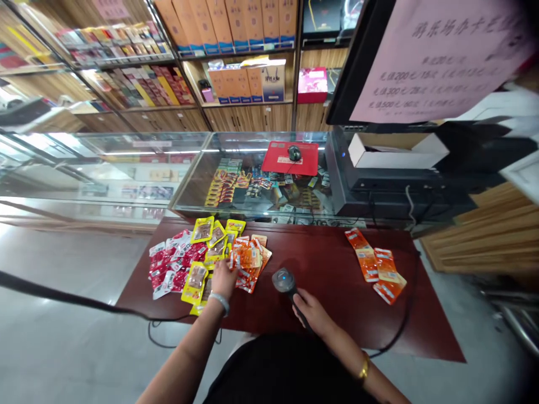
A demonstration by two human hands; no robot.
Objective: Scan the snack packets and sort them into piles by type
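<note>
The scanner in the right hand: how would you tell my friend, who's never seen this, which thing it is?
Find the dark red table in front of the glass counter. Over its near side, the right hand grips the scanner, between two groups of orange packets. Unlike those flat packets, it has a dark handle, a chunky head and a small blue light.

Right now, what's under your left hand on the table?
Yellow packets show from beneath and to the left of the left hand, and orange packets at its right. Whatever lies directly under the palm is covered and cannot be seen.
</note>
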